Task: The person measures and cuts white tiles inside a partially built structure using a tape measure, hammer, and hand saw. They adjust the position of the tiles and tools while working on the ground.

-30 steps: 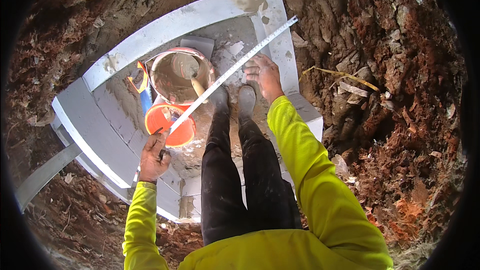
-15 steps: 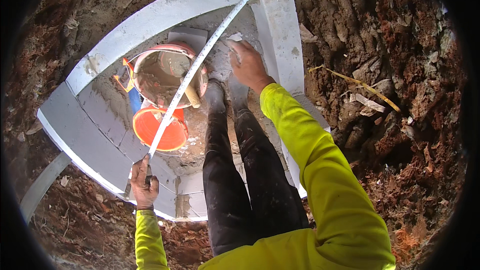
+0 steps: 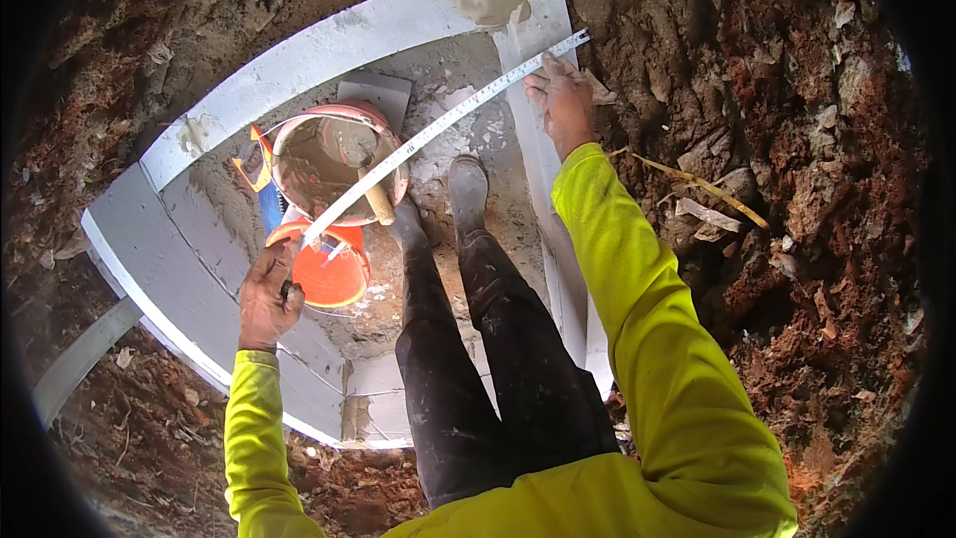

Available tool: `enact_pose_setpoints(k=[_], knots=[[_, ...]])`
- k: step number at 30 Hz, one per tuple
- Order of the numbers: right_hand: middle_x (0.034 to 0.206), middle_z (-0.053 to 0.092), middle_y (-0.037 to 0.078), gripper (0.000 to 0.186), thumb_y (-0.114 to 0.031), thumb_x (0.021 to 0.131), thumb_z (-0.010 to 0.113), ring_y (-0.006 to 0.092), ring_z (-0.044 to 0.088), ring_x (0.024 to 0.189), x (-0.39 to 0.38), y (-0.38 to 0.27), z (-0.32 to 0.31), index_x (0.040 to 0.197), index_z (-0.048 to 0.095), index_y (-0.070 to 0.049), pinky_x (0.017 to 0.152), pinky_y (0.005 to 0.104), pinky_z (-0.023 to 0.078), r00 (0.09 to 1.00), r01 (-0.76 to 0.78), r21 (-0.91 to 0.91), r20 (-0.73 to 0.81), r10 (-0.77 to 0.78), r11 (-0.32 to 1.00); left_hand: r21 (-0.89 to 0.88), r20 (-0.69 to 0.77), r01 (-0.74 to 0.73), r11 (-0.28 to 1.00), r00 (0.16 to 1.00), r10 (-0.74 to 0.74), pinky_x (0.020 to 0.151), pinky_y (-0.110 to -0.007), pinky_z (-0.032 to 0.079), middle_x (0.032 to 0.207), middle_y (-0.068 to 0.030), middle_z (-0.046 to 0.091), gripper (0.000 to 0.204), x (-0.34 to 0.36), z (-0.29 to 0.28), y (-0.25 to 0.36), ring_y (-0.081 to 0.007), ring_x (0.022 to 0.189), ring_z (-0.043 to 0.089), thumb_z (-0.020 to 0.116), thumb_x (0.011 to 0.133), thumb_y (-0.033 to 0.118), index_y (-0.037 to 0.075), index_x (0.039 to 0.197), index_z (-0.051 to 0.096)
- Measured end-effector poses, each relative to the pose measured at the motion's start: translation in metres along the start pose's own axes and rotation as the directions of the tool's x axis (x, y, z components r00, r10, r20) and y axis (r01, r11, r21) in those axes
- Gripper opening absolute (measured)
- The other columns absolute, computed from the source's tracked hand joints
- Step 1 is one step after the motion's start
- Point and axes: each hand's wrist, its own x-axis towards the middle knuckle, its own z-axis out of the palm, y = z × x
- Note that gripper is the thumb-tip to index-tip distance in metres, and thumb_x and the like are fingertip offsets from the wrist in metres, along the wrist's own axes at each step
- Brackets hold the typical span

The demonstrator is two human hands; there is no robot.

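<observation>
The white tape-measure blade [image 3: 448, 119] runs far-right from the left hand [image 3: 267, 299], which grips its near end; the right hand [image 3: 564, 105] adjoins the far tip, its grip indeterminable.

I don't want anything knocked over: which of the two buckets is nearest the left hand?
The smaller, bright orange bucket, beyond the left hand. The larger, smeared bucket sits farther off, with a wooden handle leaning over its rim.

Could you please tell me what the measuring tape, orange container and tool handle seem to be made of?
Measuring tape: probably coated metal, since the thin white strip spans stiffly. Orange container: likely smooth plastic, evenly bright and coloured. Tool handle: possibly wood, matte tan; grain is unclear.
</observation>
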Motion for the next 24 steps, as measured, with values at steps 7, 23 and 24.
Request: enact_pose_setpoints(k=[7,23,24], knots=[[0.081,0.068,0.007,0.021,-0.019,0.098,0.06,0.0137,0.064,0.062,0.033,0.002,0.023,0.109,0.063,-0.001,0.052,0.0249,0.05,0.998,-0.032,-0.018,-0.052,0.031,0.999,0.13,0.083,0.056,0.99,0.994,-0.068,0.083,-0.042,0.053,0.116,-0.009,0.061,0.069,0.064,-0.014,-0.048,-0.0293,0.087,0.062,0.055,0.069,0.005,0.017,0.137,0.057],[0.088,0.07,0.007,0.016,-0.015,0.098,0.055,0.0156,0.065,0.067,0.05,0.007,0.012,0.108,0.063,-0.004,0.058,0.0261,0.051,0.992,-0.063,-0.121,-0.113,0.049,0.991,0.198,0.106,-0.004,0.98,0.994,-0.017,0.09,-0.04,0.053,0.123,-0.0097,0.061,0.07,0.11,-0.014,-0.08,-0.0307,0.104,0.063,0.058,0.069,0.002,0.022,0.137,0.057],[0.089,0.071,0.008,0.016,-0.014,0.098,0.055,0.0159,0.066,0.068,0.052,0.005,0.012,0.107,0.063,-0.004,0.058,0.0262,0.052,0.993,-0.046,-0.096,-0.116,0.034,0.994,0.197,0.083,-0.039,0.98,0.996,0.024,0.09,-0.04,0.053,0.124,-0.0101,0.061,0.07,0.109,-0.014,-0.082,-0.0306,0.105,0.063,0.058,0.069,0.003,0.022,0.137,0.057]])
